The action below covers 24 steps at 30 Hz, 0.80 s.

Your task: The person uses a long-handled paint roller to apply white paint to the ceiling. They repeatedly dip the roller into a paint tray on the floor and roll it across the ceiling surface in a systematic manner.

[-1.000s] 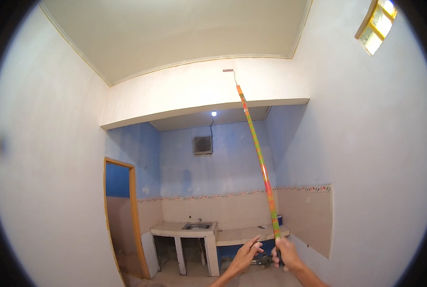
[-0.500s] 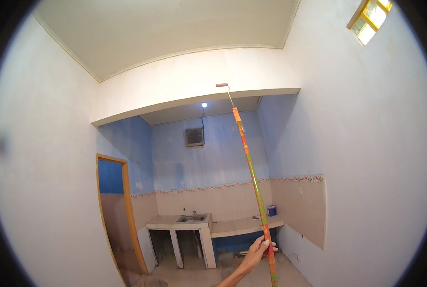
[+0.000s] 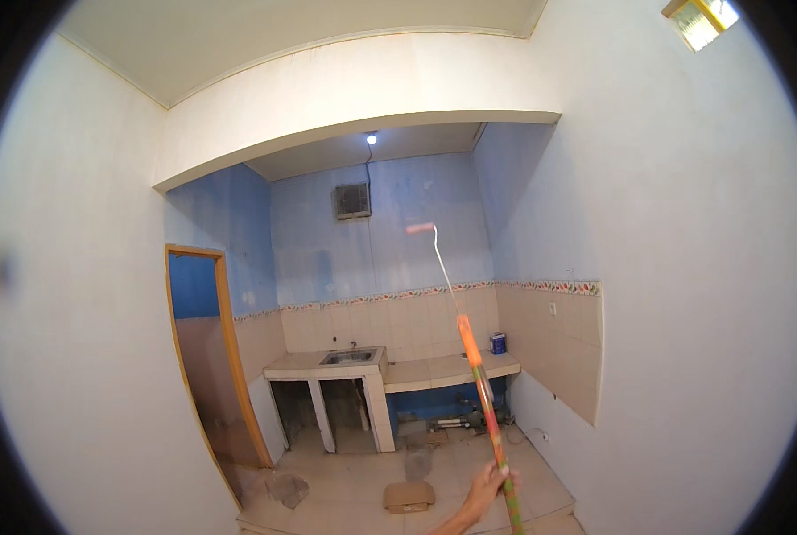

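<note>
Holding roller pole [image 3: 489, 415] in left hand [image 3: 485, 492], wrapped round it; right hand out of view, can't tell its grip. Pole leans left, roller [image 3: 421, 228] at top, seen against blue wall [image 3: 438, 187] above bench [image 3: 443, 375]. Blue container [image 3: 498, 344] near bench's right end, back edge.

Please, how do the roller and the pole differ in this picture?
The pole is longer than the roller. The pole is patterned in orange, red and green, while the roller is plain pinkish. The pole rises steeply; the roller lies nearly level. The left hand grips the pole, not the roller. Both belong to one tool, joined by a wire.
</note>
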Each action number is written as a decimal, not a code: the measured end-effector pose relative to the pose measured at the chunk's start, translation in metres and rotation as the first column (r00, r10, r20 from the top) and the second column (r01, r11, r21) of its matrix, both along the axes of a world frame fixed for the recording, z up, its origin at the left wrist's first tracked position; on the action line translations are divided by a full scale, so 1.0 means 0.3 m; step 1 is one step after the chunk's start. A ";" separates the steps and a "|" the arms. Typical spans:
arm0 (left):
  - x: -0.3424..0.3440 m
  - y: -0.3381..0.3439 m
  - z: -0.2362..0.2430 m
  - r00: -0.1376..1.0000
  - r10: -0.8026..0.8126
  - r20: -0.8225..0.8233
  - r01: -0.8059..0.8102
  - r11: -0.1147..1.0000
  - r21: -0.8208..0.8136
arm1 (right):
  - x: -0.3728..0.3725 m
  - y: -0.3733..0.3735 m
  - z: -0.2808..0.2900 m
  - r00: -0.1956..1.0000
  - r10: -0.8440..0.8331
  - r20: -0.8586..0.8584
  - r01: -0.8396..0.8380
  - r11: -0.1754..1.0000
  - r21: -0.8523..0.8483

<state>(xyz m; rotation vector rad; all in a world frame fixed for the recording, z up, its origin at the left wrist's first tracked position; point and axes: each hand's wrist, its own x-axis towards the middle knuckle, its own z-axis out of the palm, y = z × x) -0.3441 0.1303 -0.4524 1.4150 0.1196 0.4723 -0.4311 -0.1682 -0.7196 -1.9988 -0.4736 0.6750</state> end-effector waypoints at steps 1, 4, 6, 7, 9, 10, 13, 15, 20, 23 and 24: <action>-0.020 -0.028 -0.086 0.998 0.036 -0.042 -0.038 0.999 -0.033 | 0.007 0.009 0.003 1.000 0.000 0.010 0.000 1.000 0.003; -0.081 -0.113 -0.356 0.994 -0.019 -0.110 0.000 0.986 -0.166 | 0.021 0.038 0.014 0.999 0.004 0.037 -0.004 1.000 0.013; -0.122 -0.158 -0.533 0.984 -0.077 -0.159 0.034 0.966 -0.257 | 0.027 0.051 0.014 0.998 0.007 0.056 -0.007 1.000 0.009; -0.143 -0.175 -0.607 0.979 -0.099 -0.179 0.043 0.956 -0.292 | 0.028 0.052 0.012 0.998 0.008 0.062 -0.008 1.000 0.004; -0.195 -0.211 -0.763 0.964 -0.141 -0.227 0.050 0.930 -0.365 | 0.012 0.047 -0.002 0.998 0.021 0.066 -0.020 1.000 -0.016; -0.216 -0.221 -0.836 0.956 -0.157 -0.246 0.049 0.918 -0.394 | 0.005 0.042 -0.014 0.997 0.024 0.074 -0.022 0.999 -0.031; -0.326 -0.279 -1.043 0.923 -0.220 -0.315 0.044 0.875 -0.483 | -0.061 -0.009 -0.054 0.997 0.032 0.067 -0.025 0.995 -0.096; -0.415 -0.319 -1.168 0.898 -0.266 -0.349 0.044 0.846 -0.531 | -0.131 -0.064 -0.078 0.998 0.035 0.058 -0.026 0.987 -0.157; -0.631 -0.384 -1.229 0.858 -0.195 -0.475 -0.136 0.805 -0.577 | -0.301 -0.232 -0.100 0.992 0.110 0.056 -0.085 0.936 -0.342; -0.702 -0.380 -1.195 0.840 -0.192 -0.508 -0.199 0.762 -0.617 | -0.428 -0.325 -0.095 0.993 0.113 0.026 -0.091 0.895 -0.437; -0.725 -0.380 -1.181 0.807 -0.189 -0.559 -0.240 0.761 -0.603 | -0.466 -0.353 -0.086 0.993 0.119 0.015 -0.098 0.877 -0.471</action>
